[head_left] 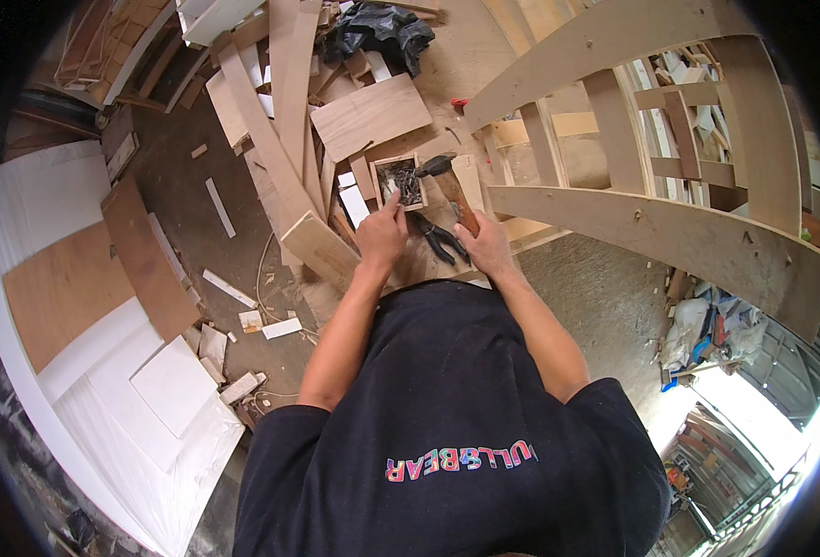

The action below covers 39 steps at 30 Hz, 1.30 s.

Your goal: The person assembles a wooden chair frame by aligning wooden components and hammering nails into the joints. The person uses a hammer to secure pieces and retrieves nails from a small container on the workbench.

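My right hand point(486, 246) is closed around the wooden handle of a hammer point(451, 190), whose dark metal head lies at the right rim of a small wooden box. That box point(377, 175) contains many thin dark nails point(406, 184). Over its near edge reaches my left hand point(383, 234), its fingertips drawn together at the nails; whatever they pinch is too small to make out. Between my hands, just below the box, lies a pair of pliers point(441, 243) with black handles.
Boards and offcuts point(373, 116) crowd the worktop beyond the box, with a black plastic bag point(382, 32) behind. A slatted wooden frame point(651, 209) stands at the right. Wood scraps point(229, 288) litter the floor at left, near white-covered panels point(141, 381).
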Each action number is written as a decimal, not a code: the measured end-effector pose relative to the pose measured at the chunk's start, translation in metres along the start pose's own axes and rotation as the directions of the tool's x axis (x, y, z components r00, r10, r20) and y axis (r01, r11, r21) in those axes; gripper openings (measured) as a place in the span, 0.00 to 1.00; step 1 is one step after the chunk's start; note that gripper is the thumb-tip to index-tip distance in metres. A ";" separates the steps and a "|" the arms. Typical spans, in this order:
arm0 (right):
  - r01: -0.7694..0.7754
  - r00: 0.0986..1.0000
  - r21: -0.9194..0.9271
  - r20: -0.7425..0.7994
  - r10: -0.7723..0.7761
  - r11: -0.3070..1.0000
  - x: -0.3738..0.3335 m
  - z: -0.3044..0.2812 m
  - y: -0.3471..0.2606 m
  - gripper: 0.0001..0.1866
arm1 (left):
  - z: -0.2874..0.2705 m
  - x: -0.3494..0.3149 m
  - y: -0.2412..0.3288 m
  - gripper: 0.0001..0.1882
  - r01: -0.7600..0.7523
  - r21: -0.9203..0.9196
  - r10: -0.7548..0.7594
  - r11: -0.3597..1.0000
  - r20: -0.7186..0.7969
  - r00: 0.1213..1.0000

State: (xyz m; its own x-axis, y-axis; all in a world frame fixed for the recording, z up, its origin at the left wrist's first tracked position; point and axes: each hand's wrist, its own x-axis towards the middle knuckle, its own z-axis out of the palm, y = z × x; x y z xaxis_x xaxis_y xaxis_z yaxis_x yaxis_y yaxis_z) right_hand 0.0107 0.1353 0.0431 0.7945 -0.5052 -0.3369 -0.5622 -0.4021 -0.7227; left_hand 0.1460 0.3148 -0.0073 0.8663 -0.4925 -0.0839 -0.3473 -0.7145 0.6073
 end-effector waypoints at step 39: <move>0.029 1.000 -0.029 0.014 -0.028 0.999 0.004 -0.004 0.000 0.20 | 0.011 -0.028 0.005 0.35 0.098 0.091 -0.107 0.991 0.105 0.989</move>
State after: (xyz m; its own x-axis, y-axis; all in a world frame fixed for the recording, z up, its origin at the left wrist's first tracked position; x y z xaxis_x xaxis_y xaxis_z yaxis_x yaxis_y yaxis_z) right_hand 0.0135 0.1301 0.0446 0.8131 -0.4831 -0.3246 -0.5456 -0.4383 -0.7143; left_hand 0.1160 0.3190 -0.0106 0.8561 -0.4624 -0.2308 -0.2922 -0.8015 0.5218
